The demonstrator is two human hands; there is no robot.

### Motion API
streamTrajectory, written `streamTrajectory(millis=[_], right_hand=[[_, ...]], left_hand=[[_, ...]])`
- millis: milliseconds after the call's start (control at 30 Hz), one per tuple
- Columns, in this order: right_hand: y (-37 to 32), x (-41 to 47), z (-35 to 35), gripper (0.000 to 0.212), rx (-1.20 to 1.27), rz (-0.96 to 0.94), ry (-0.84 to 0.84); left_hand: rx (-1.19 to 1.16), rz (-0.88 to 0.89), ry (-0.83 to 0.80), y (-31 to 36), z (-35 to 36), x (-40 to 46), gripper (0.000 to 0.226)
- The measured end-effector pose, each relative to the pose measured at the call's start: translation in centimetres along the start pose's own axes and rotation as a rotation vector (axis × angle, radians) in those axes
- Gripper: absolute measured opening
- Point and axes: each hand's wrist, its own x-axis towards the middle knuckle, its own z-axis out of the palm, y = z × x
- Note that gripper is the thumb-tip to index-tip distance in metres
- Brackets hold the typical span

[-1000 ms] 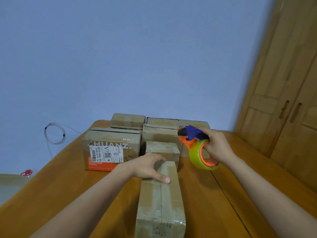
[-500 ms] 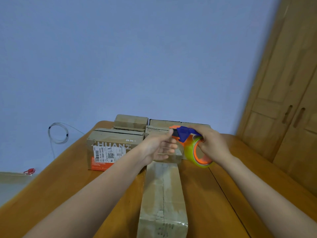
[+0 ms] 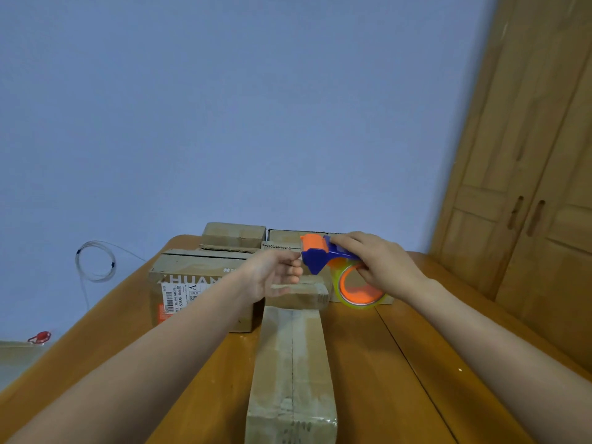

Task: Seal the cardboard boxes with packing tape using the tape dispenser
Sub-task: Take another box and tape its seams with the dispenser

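A long narrow cardboard box [image 3: 291,363] lies lengthwise in front of me on the wooden table [image 3: 400,363], its top seam running away from me. Above its far end, my right hand [image 3: 381,264] grips the blue and orange tape dispenser [image 3: 315,257], which carries a yellowish tape roll [image 3: 358,290]. My left hand [image 3: 272,274] is raised to the dispenser's mouth, and its thumb and fingertips pinch there at the tape end. The clear tape itself is hard to make out.
A small box [image 3: 298,294] stands just beyond the long one. A larger labelled box [image 3: 192,274] sits to the left, with two more boxes [image 3: 235,233] [image 3: 283,238] behind it. A wooden wardrobe [image 3: 528,187] is on the right. A wire coil [image 3: 94,261] hangs on the wall at left.
My left hand left the long box's top and rose to the dispenser's mouth. My right hand turned the dispenser so its orange roller shows on top.
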Motion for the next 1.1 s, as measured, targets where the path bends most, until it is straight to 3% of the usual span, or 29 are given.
streamTrajectory(millis=[300, 533, 700, 900, 1100], right_hand=[[0.7, 0.3, -0.3, 0.090, -0.180, -0.090, -0.065], [0.6, 0.0, 1.2, 0.080, -0.168, -0.157, -0.056], [0.5, -0.7, 1.5, 0.083, -0.231, -0.171, -0.070], [5.1, -4.6, 1.3, 0.089, -0.325, -0.105, -0.140], [5.8, -5.3, 1.9, 0.091, -0.313, -0.129, -0.120]], left_hand=[[0.264, 0.088, 0.026, 0.4, -0.6, 0.3, 0.020], [0.341, 0.015, 0.010, -0.5, -1.5, 0.7, 0.019], [0.327, -0.019, -0.001, -1.1, -2.6, 1.3, 0.019], [0.430, -0.029, 0.006, -2.7, -9.5, 0.6, 0.022], [0.395, 0.022, -0.016, -3.5, -9.3, 0.7, 0.024]])
